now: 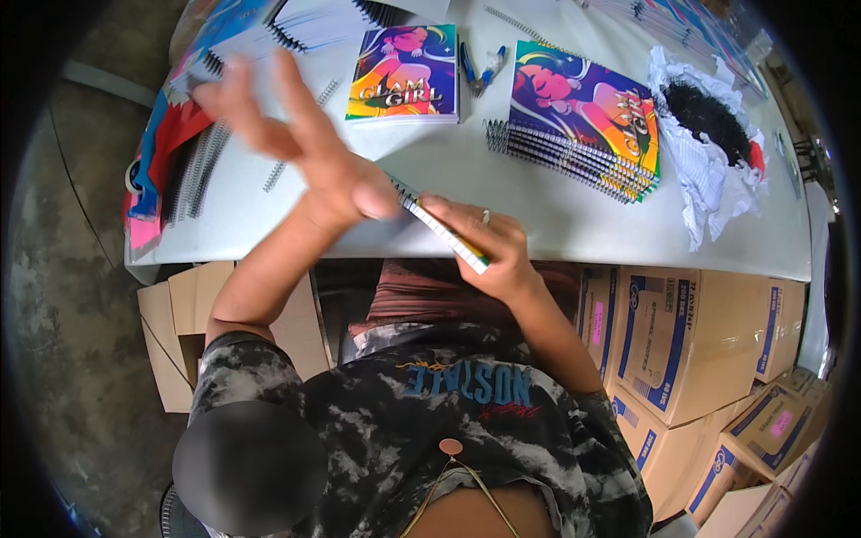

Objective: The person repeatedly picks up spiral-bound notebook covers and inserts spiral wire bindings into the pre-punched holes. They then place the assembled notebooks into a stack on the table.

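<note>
So the left hand [327, 175] is left of center in the frame, blurry, with its fingers spread wide and holding nothing. Its thumb is right by the top end of a spiral notebook [453, 240], but I can't tell if it's actually touching. That notebook sits about mid-frame, tilted and nearly edge-on, with the right hand [493, 247] pinching its lower end between thumb and fingers, ring on one finger. All this is over the near edge of a white table [538, 235]. Top center there's a stack of colorful-covered pads [404, 76], with blue-handled pliers [482, 72] just beside it. Upper right has a fanned pile of spiral-bound notebooks [583, 121], then a black tangle [708, 117] on crumpled white wrapping [700, 193]. Loose wire coils [211, 166] lie upper left, and cardboard boxes [695, 341] are piled lower right.
</note>
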`<state>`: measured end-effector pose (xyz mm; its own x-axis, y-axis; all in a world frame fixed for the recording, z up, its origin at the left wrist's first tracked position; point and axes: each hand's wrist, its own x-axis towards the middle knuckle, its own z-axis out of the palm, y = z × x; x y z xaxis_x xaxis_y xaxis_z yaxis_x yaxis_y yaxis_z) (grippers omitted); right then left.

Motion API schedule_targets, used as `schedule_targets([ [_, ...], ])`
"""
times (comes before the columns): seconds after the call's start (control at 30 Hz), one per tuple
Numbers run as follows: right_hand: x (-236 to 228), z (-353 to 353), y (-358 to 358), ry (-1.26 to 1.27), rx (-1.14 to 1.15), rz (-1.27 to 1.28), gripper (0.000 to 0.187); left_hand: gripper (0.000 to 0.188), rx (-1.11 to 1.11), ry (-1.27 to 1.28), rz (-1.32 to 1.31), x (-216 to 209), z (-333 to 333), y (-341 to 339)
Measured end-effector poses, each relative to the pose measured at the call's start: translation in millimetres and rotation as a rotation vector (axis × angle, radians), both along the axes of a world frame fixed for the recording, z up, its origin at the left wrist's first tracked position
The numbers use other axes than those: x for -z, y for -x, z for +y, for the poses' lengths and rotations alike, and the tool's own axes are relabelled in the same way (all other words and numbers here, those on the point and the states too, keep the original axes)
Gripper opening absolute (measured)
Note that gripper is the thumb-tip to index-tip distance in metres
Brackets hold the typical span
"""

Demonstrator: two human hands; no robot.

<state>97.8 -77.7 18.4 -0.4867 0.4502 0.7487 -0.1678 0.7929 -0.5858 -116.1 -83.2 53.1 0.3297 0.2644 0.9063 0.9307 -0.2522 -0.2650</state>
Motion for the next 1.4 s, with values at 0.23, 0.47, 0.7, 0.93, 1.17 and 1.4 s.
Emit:
schedule_targets([
  [0.23,0.0,-4.0,-1.4,0.131,0.125,-0.037,0.051,0.094,0.260,0.080,0.084,5.0,-22.7,-47.8],
  [0.47,0.9,0.9,-1.3,0.069,0.132,0.050,0.049,0.100,0.487,0.666,0.109,59.9,-53.6,-39.0],
  [0.7,0.7,0.5,-2.2,0.325,0.043,0.060,0.051,0.104,0.578,0.670,0.033,72.3,-63.7,-66.4],
  [0.93,3.3,4.0,10.0,0.225,-0.016,0.002,0.048,0.103,0.302,0.500,-0.058,37.3,-46.4,-68.9],
  [1.17,-57.2,-0.5,30.8,-0.072,-0.274,0.017,0.087,0.081,0.595,0.913,-0.797,-35.5,-88.8,-75.3],
  [1.4,-127.4,17.6,10.2,0.043,0.073,-0.548,0.036,0.024,0.575,0.587,-1.469,-46.6,-82.2,-44.5],
])
